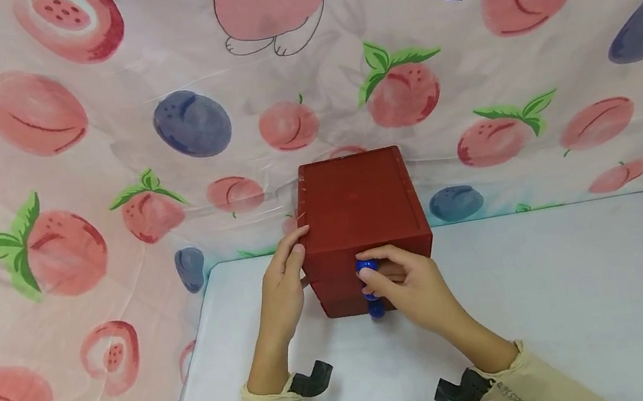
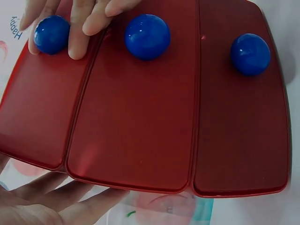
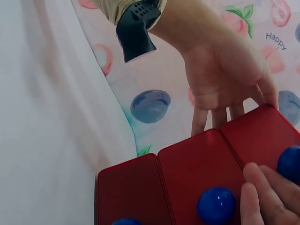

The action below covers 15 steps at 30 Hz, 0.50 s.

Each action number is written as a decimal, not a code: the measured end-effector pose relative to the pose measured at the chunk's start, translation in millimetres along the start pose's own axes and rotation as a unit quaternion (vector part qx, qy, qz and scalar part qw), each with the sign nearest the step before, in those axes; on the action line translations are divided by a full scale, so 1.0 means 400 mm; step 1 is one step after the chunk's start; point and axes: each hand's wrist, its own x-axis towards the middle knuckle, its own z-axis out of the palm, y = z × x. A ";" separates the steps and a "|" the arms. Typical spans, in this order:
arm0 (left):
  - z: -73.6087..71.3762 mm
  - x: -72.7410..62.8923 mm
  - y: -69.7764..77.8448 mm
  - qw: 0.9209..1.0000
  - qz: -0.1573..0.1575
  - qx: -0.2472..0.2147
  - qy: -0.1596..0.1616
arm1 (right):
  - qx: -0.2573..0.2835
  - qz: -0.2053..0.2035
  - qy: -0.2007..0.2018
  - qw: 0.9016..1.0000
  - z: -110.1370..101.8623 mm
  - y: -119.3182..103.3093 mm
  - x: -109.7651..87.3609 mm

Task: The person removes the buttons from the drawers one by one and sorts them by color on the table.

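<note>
A red three-drawer box (image 1: 356, 202) stands on the white table, its front facing me. Each drawer has a round blue knob; the middle knob (image 2: 147, 36) and the bottom knob (image 2: 250, 54) show plainly in the left wrist view. My right hand (image 1: 419, 283) pinches the top drawer's knob (image 1: 366, 265) between thumb and fingers. Against the box's left side rests my left hand (image 1: 281, 298), its fingers extended along the wall. All three drawer fronts sit side by side, flush, in the left wrist view.
The white tabletop (image 1: 563, 288) spreads on both sides of the box. Behind it hangs a pink fruit-print cloth (image 1: 290, 79), which also covers the left side. A black wrist mount (image 1: 312, 379) sits on the left sleeve, and another black mount (image 1: 462, 391) on the right.
</note>
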 end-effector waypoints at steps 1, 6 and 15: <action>0.000 0.000 -0.002 1.000 -0.001 0.002 0.001 | 0.000 0.003 0.010 1.000 0.004 -0.001 0.000; 0.004 -0.002 -0.009 1.000 0.005 0.003 0.008 | -0.008 0.019 0.040 0.999 0.018 -0.011 0.002; 0.007 -0.002 -0.002 1.000 0.005 -0.013 0.014 | -0.017 0.046 0.048 0.998 0.022 -0.027 -0.008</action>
